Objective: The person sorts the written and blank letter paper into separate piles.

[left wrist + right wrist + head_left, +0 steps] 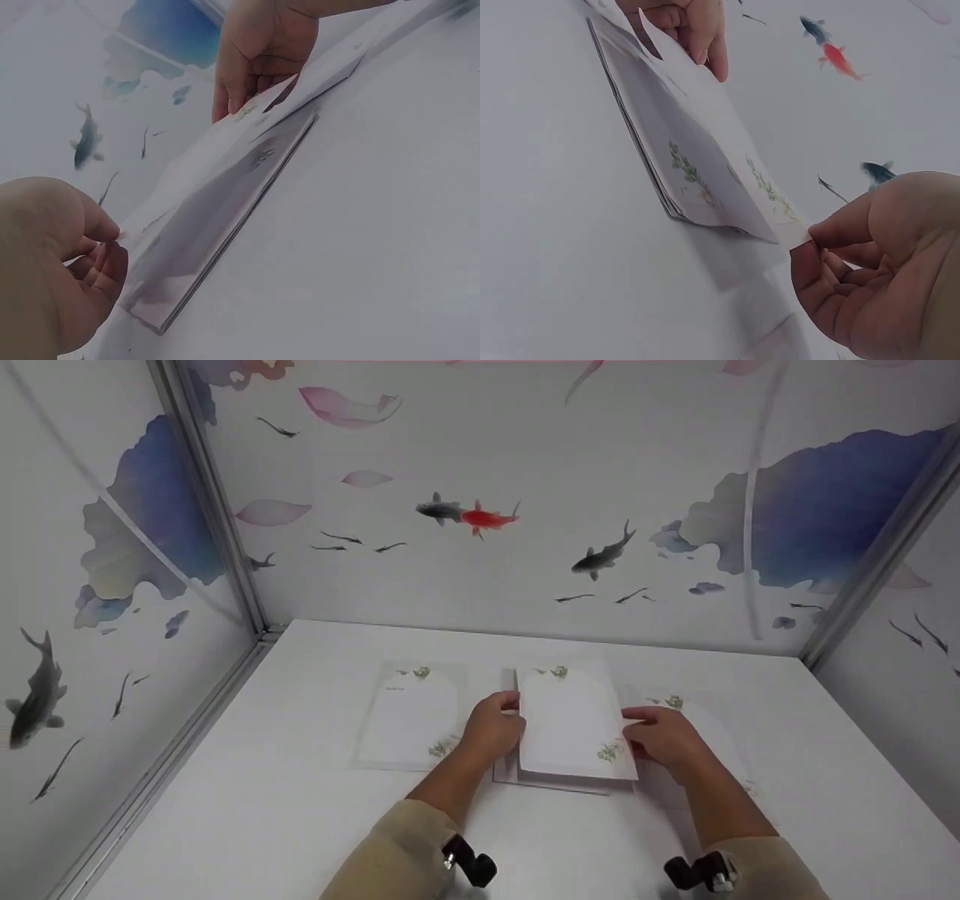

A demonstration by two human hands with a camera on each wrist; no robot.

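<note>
A white sheet of paper [570, 720] with green plant prints is raised and tilted between both hands in the head view. My left hand [493, 727] pinches its left edge between thumb and fingers. The right edge is pinched by my right hand [664, 739], clearly seen in the right wrist view near a printed sprig [769, 191]. Beneath the sheet lies a thin stack of similar paper [217, 217], partly covered by it. Its layered edge shows in both wrist views.
Another printed sheet [409, 720] lies flat on the white table [247, 810] at left, with a small line of text. A further sheet [712, 727] lies at right, partly under the right forearm. Walls [525, 442] painted with fish and petals stand behind and at both sides.
</note>
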